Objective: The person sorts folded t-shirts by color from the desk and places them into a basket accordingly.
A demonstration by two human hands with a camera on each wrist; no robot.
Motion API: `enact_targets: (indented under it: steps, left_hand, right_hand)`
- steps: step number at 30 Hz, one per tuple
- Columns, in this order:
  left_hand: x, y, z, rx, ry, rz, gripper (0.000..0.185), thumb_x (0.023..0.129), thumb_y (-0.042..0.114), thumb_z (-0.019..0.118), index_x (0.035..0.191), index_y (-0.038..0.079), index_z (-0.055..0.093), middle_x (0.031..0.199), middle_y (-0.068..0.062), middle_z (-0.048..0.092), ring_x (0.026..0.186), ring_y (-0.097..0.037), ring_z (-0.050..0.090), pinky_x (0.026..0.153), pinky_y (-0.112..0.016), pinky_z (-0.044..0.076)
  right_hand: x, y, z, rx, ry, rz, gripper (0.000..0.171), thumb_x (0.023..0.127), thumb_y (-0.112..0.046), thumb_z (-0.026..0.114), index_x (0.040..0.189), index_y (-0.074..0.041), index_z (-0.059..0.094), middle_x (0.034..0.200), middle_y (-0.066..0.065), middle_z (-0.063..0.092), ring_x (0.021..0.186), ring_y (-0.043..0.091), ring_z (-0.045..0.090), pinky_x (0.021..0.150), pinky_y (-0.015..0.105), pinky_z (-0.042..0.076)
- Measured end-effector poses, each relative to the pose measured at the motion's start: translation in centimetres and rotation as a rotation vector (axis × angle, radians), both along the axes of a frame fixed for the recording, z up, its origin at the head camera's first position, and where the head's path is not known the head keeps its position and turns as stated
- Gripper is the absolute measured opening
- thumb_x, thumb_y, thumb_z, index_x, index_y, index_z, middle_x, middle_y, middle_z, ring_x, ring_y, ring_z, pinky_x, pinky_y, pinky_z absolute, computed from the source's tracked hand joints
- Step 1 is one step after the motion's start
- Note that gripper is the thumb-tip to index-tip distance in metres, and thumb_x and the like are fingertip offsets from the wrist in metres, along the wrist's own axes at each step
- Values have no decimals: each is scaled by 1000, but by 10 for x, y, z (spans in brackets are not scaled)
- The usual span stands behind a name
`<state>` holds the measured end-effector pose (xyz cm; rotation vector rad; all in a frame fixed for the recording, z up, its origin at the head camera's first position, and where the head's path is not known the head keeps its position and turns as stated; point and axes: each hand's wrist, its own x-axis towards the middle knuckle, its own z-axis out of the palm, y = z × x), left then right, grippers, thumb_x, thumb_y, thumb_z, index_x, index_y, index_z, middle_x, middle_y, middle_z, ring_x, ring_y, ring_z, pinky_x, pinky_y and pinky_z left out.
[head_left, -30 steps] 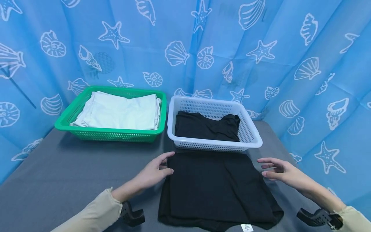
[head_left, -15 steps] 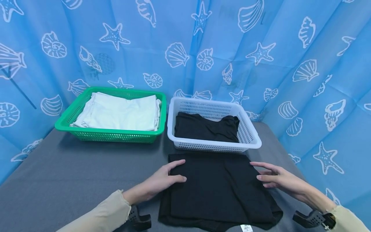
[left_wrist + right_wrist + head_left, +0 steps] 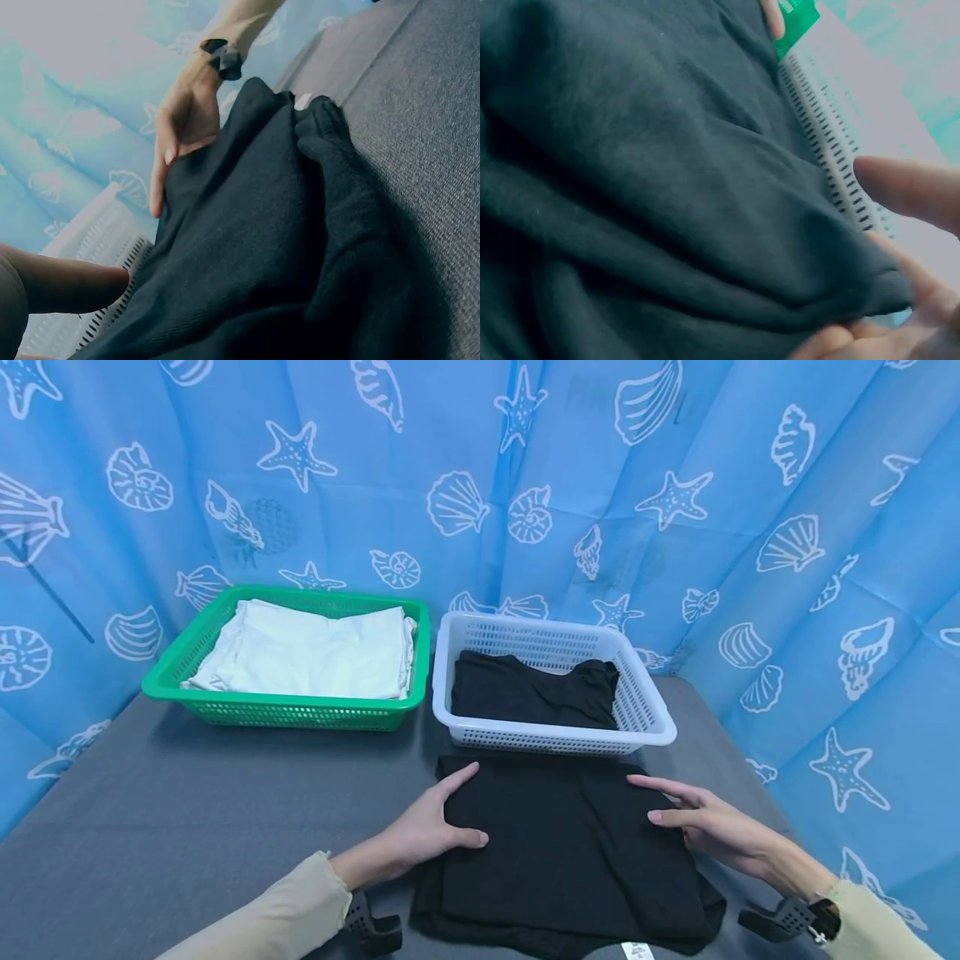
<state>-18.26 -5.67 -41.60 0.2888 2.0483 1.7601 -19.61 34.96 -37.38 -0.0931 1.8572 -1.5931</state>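
Folded black shirt [image 3: 562, 852] lies on grey worktop [image 3: 187, 827], just before the white basket [image 3: 652, 714]. Left hand [image 3: 431, 827] and right hand [image 3: 708, 822] rest on its side edges (each grip apart, fingers flat, clasping nothing).

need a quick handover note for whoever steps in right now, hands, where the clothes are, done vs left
Left hand: open, resting flat on the left edge of the folded black garment.
Right hand: open, fingers on the garment's right edge.
The garment lies on the grey table, just in front of the white basket.
Done: another black garment lies in the white basket; white clothes fill the green basket.
Left: the garment on the table is folded but not yet in a basket.
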Motion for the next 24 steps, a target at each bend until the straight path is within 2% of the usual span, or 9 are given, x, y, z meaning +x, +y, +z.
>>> enact_targets:
  steps: [4, 9, 12, 19, 24]
  left_hand:
    - [-2, 1, -3, -9, 13, 7, 94, 80, 8, 82, 156, 21, 29, 148, -11, 43, 128, -32, 45, 107, -57, 31]
    - [-1, 1, -5, -23, 29, 14, 98, 78, 2, 82, 157, 22, 27, 150, -12, 40, 131, -33, 43, 108, -57, 30]
    - [0, 2, -6, -41, 39, 16, 102, 77, -1, 82, 158, 21, 24, 152, -13, 37, 133, -33, 40, 109, -57, 28]
    - [-1, 1, -4, -44, -8, 12, 104, 77, -3, 82, 158, 16, 20, 153, -15, 35, 138, -36, 34, 111, -58, 23]
    - [-1, 0, -4, -55, -12, 17, 105, 76, -3, 82, 159, 17, 20, 154, -15, 34, 138, -36, 33, 111, -58, 23]
  right_hand:
    - [-5, -5, -13, -38, 15, 15, 59, 101, -6, 53, 156, -14, 31, 147, 14, 43, 125, 28, 51, 99, 47, 44]
    - [-7, -7, -24, -24, 70, 17, 66, 96, -1, 61, 155, -11, 33, 143, 13, 49, 123, 25, 53, 97, 43, 47]
    - [-6, -7, -27, -19, 84, 16, 68, 95, -1, 62, 155, -11, 32, 142, 13, 50, 122, 24, 54, 96, 42, 48]
    - [-3, -9, -29, -41, 79, 5, 67, 95, -1, 63, 154, -11, 34, 140, 13, 52, 120, 23, 56, 94, 40, 48]
    - [-4, -11, -27, -45, 71, 0, 68, 94, 0, 63, 154, -9, 34, 137, 14, 54, 118, 24, 57, 94, 41, 49]
